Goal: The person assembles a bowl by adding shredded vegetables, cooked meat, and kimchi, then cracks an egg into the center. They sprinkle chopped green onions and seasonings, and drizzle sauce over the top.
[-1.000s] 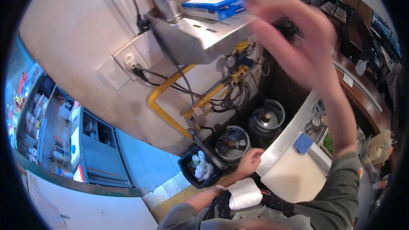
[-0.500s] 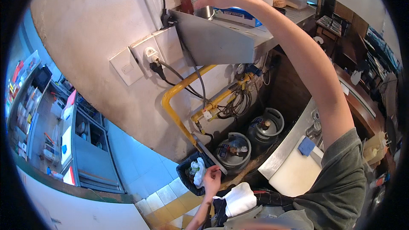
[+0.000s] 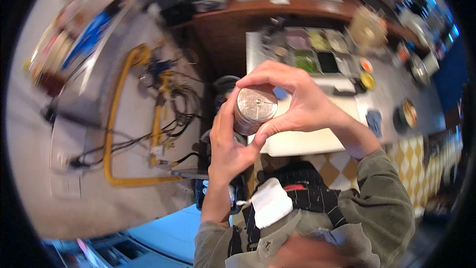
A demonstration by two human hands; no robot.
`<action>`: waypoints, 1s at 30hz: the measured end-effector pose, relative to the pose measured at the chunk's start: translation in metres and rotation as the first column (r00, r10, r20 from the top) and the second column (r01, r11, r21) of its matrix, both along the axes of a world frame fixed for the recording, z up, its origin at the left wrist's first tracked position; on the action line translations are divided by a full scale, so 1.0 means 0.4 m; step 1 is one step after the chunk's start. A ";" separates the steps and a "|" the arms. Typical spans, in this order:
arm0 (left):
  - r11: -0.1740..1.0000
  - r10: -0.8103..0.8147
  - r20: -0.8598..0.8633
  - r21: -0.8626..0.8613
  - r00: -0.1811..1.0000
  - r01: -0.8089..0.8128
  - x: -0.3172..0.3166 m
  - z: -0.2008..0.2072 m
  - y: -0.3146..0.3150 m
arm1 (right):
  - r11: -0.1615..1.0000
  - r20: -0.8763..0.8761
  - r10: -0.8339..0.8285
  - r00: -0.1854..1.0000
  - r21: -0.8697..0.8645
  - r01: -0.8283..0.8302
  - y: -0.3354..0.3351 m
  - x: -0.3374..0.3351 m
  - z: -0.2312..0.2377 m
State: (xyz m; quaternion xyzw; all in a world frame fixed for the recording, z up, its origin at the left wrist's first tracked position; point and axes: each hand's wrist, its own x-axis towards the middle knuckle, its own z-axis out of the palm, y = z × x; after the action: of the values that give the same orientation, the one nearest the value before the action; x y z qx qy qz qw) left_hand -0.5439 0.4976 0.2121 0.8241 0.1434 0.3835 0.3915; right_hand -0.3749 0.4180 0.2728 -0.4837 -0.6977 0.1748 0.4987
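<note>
A silvery round metal canister (image 3: 256, 106) is held up in front of me, above the near-left corner of the white cutting board (image 3: 307, 140). Its flat round end faces up, with a small knob in the middle and a thin line running out from it. My left hand (image 3: 227, 144) wraps the canister's left and near side. From the far and right side, my right hand (image 3: 310, 101) curls round it with thumb and fingers. Both hands are closed on it; its underside and contents are hidden.
Behind the board, a metal counter holds food containers (image 3: 305, 64); a blue-grey cloth (image 3: 374, 121) and a bowl (image 3: 408, 114) lie to the right. A yellow pipe (image 3: 115, 119) and dark cables run along the left wall, below a blurred shelf with a blue box (image 3: 87, 39).
The canister has left the wall shelf in my right hand and come in front of me. My left hand has risen from beside the bin onto it. My view has turned right toward the counter.
</note>
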 end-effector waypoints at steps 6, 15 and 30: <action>0.933 -0.261 0.189 -0.202 0.947 0.298 0.316 -0.175 -0.206 | 0.941 -0.575 -0.337 0.746 -0.174 0.291 -0.299 0.131 -0.203; 0.967 -0.235 0.348 -0.013 0.908 0.255 0.739 -0.280 -0.658 | 0.650 -0.487 -0.658 0.575 0.019 0.760 -0.697 0.417 -0.322; 0.831 -0.550 -0.022 -0.116 0.835 0.545 1.028 -0.369 -1.015 | 0.627 -0.582 -0.709 0.398 -0.263 0.733 -1.154 0.664 -0.411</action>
State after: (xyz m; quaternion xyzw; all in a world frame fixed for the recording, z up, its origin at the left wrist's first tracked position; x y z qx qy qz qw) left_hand -0.1329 0.0914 0.0644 0.8189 -0.0680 0.2248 0.5236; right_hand -0.1094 -0.0434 0.1083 -0.6371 -0.2085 0.0824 0.7375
